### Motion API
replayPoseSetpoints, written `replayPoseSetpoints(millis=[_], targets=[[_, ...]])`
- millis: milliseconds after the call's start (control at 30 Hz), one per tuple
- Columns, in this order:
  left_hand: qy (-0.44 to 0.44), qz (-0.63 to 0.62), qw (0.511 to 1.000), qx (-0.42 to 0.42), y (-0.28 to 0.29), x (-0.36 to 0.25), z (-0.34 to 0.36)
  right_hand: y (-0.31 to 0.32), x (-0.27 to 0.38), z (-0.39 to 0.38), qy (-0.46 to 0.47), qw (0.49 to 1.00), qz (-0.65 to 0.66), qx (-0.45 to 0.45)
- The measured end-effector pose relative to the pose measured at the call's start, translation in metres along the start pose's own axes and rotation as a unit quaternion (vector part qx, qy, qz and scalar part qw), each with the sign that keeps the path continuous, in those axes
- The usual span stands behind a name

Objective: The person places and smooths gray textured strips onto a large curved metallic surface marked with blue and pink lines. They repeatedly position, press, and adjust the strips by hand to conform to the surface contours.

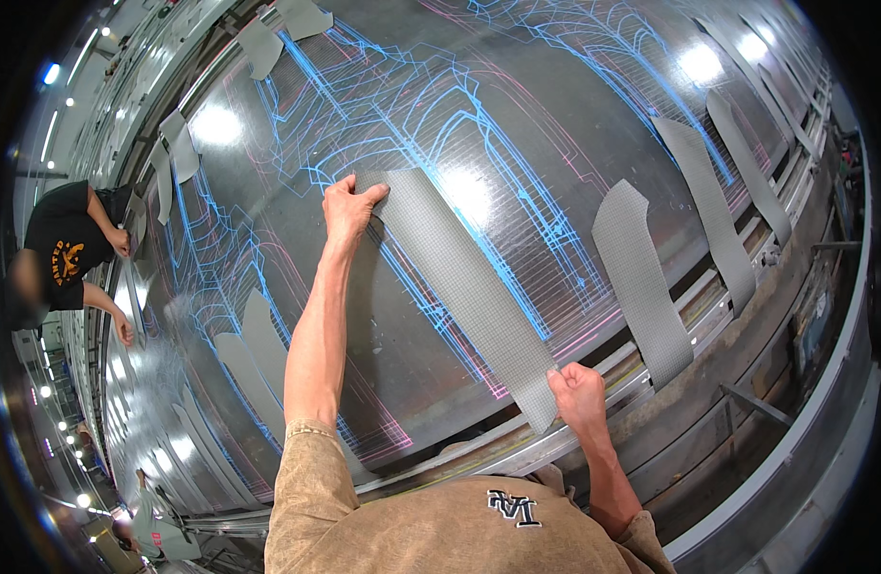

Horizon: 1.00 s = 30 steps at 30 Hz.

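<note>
A long grey strip of checked fabric (pixel 459 287) lies slantwise over the dark table, which is marked with blue and pink lines. At its far end my left hand (pixel 347 210) pinches the upper left corner between thumb and fingers. My right hand (pixel 578 394) is closed on the strip's near right edge, close to the table's front rail. The strip's near end reaches over that rail. To the right of it, a shorter grey fabric piece (pixel 641 277) with an angled top lies across the table edge.
More grey strips (pixel 705 206) hang over the front edge at right. Other cut pieces (pixel 249 354) lie at left, and some (pixel 260 48) at the far edge. A metal rail (pixel 517 450) runs along the front. Across the table at left stands a person in a black shirt (pixel 65 239).
</note>
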<state>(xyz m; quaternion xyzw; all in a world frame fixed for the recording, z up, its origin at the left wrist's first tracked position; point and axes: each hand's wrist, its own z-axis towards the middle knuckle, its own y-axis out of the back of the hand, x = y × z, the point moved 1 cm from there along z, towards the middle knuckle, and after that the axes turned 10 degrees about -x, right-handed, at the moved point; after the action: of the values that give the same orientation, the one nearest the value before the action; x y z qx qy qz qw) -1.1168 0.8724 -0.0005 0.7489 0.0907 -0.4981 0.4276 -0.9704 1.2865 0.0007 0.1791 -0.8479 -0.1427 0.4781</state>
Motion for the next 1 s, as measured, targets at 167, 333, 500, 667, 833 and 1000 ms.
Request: replayPoseSetpoints(millis=[167,333,500,667,833,1000], targets=[[-0.005,-0.005,1.000,-0.006,0.000,-0.002,-0.002,0.001,-0.007,0.003,0.029,0.999,-0.011,0.016],[-0.045,0.054,0.996,-0.046,-0.002,-0.015,-0.010,-0.001,-0.012,0.003,0.031,0.999,-0.003,0.013],[-0.116,0.104,0.984,-0.084,-0.003,-0.014,-0.010,0.001,0.003,-0.001,-0.006,1.000,0.007,0.003],[-0.213,0.176,0.949,-0.153,-0.009,-0.014,-0.020,0.000,-0.007,0.002,0.006,1.000,-0.006,0.015],[-0.428,0.303,0.838,-0.153,-0.020,-0.027,-0.053,0.000,0.002,0.000,-0.024,1.000,-0.009,0.007],[-0.420,0.323,0.847,0.050,-0.052,-0.001,-0.079,0.002,0.010,-0.002,-0.030,0.999,-0.006,0.012]])
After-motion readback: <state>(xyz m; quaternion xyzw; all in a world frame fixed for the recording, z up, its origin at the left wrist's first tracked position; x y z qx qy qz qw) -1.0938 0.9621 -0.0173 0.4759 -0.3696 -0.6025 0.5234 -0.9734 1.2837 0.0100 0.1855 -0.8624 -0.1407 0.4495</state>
